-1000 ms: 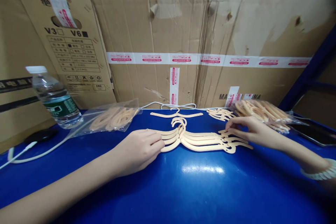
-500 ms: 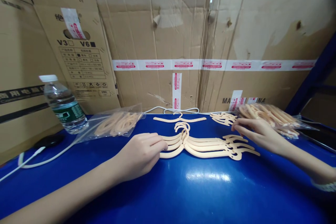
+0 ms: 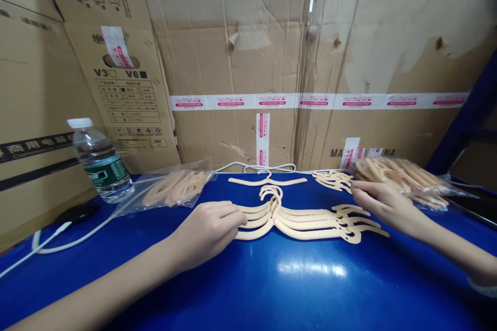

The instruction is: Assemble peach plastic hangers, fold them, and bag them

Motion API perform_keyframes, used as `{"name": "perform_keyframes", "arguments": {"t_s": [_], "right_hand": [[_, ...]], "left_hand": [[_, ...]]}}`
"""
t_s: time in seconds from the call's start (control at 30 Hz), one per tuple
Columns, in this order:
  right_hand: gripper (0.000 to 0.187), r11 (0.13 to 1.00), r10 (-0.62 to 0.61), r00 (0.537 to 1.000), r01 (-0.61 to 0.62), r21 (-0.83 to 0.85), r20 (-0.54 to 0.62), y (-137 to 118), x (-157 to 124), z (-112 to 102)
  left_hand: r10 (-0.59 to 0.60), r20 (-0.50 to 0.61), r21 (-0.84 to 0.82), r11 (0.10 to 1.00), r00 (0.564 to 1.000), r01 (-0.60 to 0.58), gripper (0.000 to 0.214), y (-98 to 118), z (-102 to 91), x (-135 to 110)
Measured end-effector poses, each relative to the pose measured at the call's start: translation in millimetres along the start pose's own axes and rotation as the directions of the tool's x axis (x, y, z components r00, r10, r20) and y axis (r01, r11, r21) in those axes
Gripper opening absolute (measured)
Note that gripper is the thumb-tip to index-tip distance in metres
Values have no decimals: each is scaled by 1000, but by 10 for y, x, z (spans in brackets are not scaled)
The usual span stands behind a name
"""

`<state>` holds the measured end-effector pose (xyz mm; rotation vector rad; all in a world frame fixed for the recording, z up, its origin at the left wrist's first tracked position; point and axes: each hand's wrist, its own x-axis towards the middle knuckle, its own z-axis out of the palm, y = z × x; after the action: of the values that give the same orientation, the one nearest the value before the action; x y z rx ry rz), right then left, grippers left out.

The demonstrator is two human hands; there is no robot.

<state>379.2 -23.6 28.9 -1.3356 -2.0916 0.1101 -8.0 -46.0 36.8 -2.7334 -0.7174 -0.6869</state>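
Several small beige hangers lie overlapped in a fanned stack (image 3: 306,217) on the blue table top (image 3: 272,289). My left hand (image 3: 209,230) rests on the stack's left ends, its fingers curled down over them. My right hand (image 3: 382,201) hovers just behind the stack's right ends, fingers stretched out toward a small loose pile of hangers (image 3: 334,180), its fingertips at the pile's edge with nothing in them. A single hanger (image 3: 267,181) lies flat behind the stack.
A clear bag of hangers (image 3: 404,178) lies at the right, another bag (image 3: 174,186) at the left. A water bottle (image 3: 101,161), a black mouse (image 3: 77,213) and a white cable (image 3: 70,235) are at the far left. Cardboard boxes (image 3: 272,51) wall the back.
My right hand has lifted off the stack's right ends and moved back and right toward the loose pile. My left hand stays on the stack's left ends.
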Motion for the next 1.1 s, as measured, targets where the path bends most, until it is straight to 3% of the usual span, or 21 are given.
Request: {"name": "perform_keyframes", "arguments": {"t_s": [0.67,0.93,1.1], "right_hand": [[39,996,84,990,-85,8,111,-9,-24,18],[41,996,92,988,-91,-13,124,-74,-3,-6],[42,996,92,987,-91,-13,132,-96,-2,-13]], "left_hand": [[-50,-46,-7,999,998,50,28,-39,34,-34],[-69,-221,-32,997,973,64,20,-49,9,-37],[-95,-163,-2,995,982,95,20,-65,44,-25]]}}
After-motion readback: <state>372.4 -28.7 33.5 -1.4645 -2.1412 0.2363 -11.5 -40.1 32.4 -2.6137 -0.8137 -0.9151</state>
